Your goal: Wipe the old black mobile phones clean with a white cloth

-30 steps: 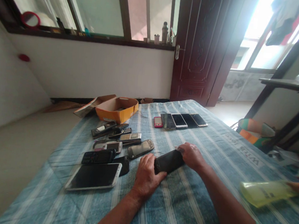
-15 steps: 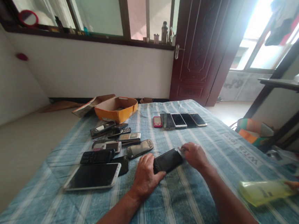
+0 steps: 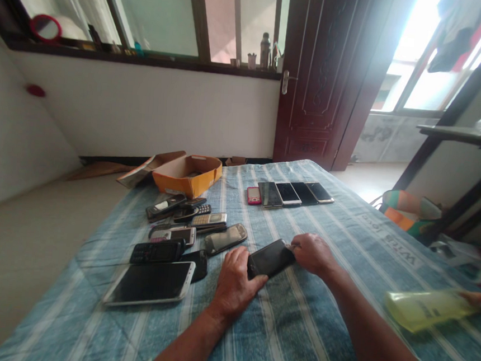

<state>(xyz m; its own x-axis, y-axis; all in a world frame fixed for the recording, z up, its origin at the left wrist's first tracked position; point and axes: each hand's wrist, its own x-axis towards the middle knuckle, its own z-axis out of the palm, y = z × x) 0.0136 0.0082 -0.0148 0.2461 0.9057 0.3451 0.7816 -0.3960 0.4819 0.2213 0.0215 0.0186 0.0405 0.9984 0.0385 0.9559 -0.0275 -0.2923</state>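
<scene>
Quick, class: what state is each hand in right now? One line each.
Left hand: closed on the dark phone, holding its left end.
Right hand: fingers closed at its right end; what they pinch cannot be told.

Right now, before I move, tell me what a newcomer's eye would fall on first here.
Likely first is the dark phone in the middle of the striped cloth, with the left hand gripping one end and the right hand at the other. Next comes the jumble of phones to the left, with an open orange box behind it. The pink phone also stands out, at the left end of the far row.
</scene>
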